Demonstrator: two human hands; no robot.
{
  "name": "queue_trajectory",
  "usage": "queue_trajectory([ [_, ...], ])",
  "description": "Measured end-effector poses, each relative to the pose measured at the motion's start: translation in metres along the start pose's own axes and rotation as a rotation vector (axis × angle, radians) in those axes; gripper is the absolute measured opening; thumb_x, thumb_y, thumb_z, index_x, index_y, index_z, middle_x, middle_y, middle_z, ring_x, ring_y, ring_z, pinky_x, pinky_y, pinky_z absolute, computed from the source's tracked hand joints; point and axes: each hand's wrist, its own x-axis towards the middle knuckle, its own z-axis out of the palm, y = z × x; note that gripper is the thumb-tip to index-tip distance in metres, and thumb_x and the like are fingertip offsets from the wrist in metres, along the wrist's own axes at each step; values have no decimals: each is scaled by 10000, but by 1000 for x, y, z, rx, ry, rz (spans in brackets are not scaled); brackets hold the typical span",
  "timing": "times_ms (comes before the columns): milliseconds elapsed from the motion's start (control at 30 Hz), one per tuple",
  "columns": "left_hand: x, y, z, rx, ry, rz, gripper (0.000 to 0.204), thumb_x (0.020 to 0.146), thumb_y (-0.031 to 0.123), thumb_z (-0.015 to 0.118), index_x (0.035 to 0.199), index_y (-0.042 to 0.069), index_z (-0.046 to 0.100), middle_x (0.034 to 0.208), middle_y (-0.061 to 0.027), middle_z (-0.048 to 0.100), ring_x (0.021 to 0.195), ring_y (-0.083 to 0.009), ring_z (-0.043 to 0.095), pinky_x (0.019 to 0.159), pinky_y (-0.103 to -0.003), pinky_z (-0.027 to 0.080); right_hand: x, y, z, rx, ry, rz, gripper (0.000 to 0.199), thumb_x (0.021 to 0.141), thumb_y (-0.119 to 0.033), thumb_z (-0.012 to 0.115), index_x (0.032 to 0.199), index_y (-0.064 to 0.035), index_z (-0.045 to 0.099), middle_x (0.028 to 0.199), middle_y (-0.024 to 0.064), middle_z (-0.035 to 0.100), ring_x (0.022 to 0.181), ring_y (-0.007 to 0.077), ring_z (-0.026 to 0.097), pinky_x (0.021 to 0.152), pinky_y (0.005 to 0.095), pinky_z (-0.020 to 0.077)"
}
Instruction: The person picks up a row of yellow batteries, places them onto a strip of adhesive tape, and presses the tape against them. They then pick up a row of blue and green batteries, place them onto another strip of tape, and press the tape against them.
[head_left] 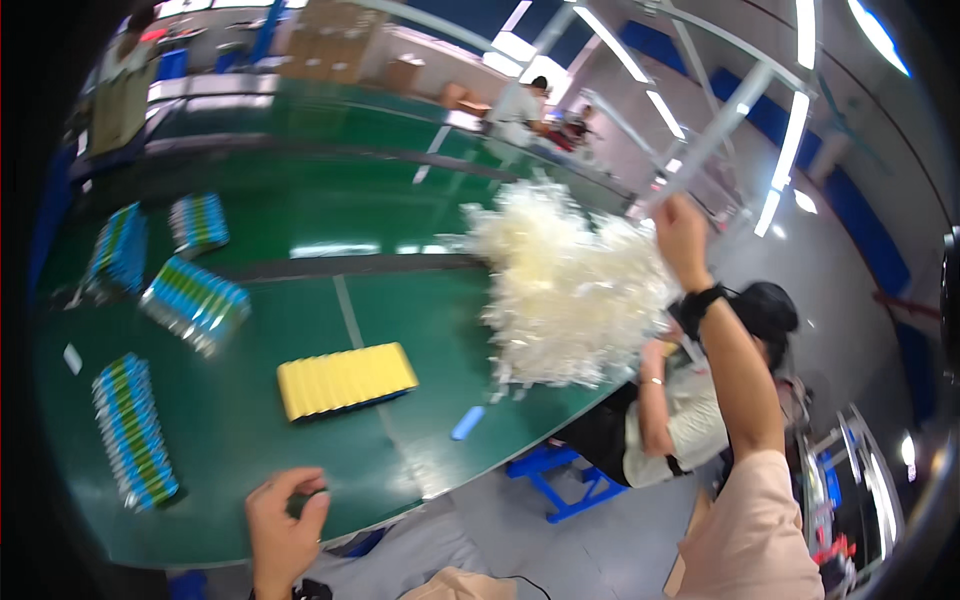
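My left hand (pixel 283 522) is over the near table edge, thumb and fingers curved and apart, with nothing seen between them. In front of it lies a yellow ridged block (pixel 347 380) with a dark underside, like a row of slim pieces set side by side. My right hand (pixel 682 238) is raised on an outstretched arm at the right edge of a big heap of clear, whitish plastic film pieces (pixel 570 285). Its fingers are closed; blur hides what they hold, if anything. Between block and heap is a small blue flat piece (pixel 467 422).
Several blue-and-green striped packs in clear wrap (pixel 135 432) lie on the left of the green table (pixel 250 450). Beyond the heap, at right, a co-worker in a dark cap (pixel 765 312) sits close to my right arm. A blue stool (pixel 565 485) stands below the table edge.
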Motion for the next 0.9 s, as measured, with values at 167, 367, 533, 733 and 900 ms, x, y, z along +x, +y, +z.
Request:
queue_trajectory([
  [167, 8, 7, 2, 40, -93, 44, 255, 854, 200, 744, 1068, 63, 720, 933, -126, 737, 855, -309, 713, 764, -386, 552, -109, 70, 81, -310, -323, -185, 315, 1005, -122, 478, 1260, -13, 627, 1167, 204, 666, 1054, 380, 620, 928, 490, 473],
  [367, -3, -1, -1, 61, -37, 77, 241, 892, 196, 712, 1087, 55, 699, 957, -111, 731, 877, -288, 702, 788, -387, 540, -37, 31, 29, 558, -671, 538, 325, 1002, -295, 498, 765, -72, 506, 790, 2, 523, 797, 144, 456, 713, 330, 392],
  [533, 0, -4, 1, 15, -61, 106, 234, 908, 221, 688, 1078, 60, 691, 947, -100, 727, 875, -305, 690, 801, -409, 529, -25, 101, 23, 758, -444, 413, 369, 870, -78, 637, 1196, 86, 689, 1168, 194, 715, 1100, 272, 643, 991, 380, 478],
  [733, -2, -5, 0, 16, -56, 100, 244, 900, 196, 719, 1084, 35, 709, 981, -131, 727, 882, -268, 704, 761, -369, 557, 3, -106, -31, 511, -62, -14, 249, 889, 21, 551, 1125, 20, 626, 1124, 124, 643, 1081, 233, 602, 986, 327, 431],
  [900, -17, -1, -39, 554, 312, 306, 313, 780, 139, 790, 1074, 63, 713, 1128, -115, 674, 1015, -308, 642, 872, -430, 516, -42, -314, -66, 832, -542, -666, 447, 698, -72, 775, 1131, -64, 666, 1024, 122, 701, 964, 318, 656, 879, 425, 521],
])
